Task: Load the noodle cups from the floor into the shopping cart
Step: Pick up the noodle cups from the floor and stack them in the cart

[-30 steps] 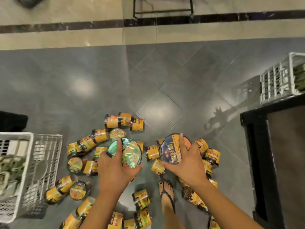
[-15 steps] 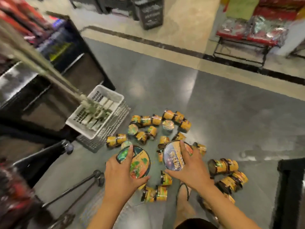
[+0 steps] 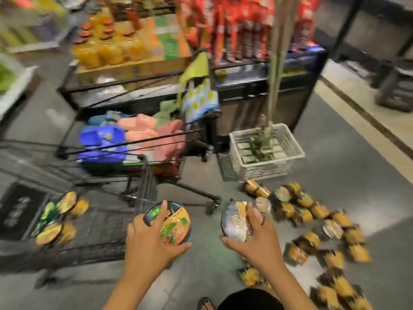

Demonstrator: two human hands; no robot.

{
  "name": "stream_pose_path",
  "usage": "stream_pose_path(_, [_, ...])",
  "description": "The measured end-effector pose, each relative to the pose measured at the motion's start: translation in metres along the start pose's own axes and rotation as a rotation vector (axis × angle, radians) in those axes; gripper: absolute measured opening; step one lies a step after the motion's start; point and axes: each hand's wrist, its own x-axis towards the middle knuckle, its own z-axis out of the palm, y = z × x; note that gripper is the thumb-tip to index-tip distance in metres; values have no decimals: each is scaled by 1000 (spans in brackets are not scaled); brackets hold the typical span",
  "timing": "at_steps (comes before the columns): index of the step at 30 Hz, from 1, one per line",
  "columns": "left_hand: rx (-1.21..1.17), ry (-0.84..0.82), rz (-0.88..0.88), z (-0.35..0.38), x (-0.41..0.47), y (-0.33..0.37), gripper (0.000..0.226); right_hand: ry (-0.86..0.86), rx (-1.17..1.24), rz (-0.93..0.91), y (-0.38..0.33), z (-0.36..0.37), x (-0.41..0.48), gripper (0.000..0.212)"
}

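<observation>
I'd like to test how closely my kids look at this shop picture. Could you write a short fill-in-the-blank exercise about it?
The left hand grips the green-lidded cup and the right hand grips the blue-lidded cup: ____ cups held in all.
The loose cups on the floor lie to the person's ____ side.
The plastic basket beyond them is ____ in colour.
The shopping cart already holds a few noodle ____.
Missing words: two; right; white; cups.

two hands, two held noodle cups, one shopping cart, one white basket
</observation>
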Motion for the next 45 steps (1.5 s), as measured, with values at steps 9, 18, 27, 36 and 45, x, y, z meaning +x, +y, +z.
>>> stream_pose_path(9, [-266,171,-525,-34,-58,-109,122,-372,-216,-437,-129,67,24,121])
stream_pose_path(18, [-330,286,-796,-53,-50,-162,122,-489,-266,-722,-232,141,63,119])
stream_pose_path(27, [-369,343,-1007,-60,57,-196,131,-605,-388,-854,-312,213,170,127])
stream_pose_path(36, [-423,280,-1224,-45,171,-241,128,-725,-542,-1045,-400,273,272,121])
stream_pose_path(45, [-519,186,-1546,46,236,-328,129,-882,-769,-990,-417,445,316,121])
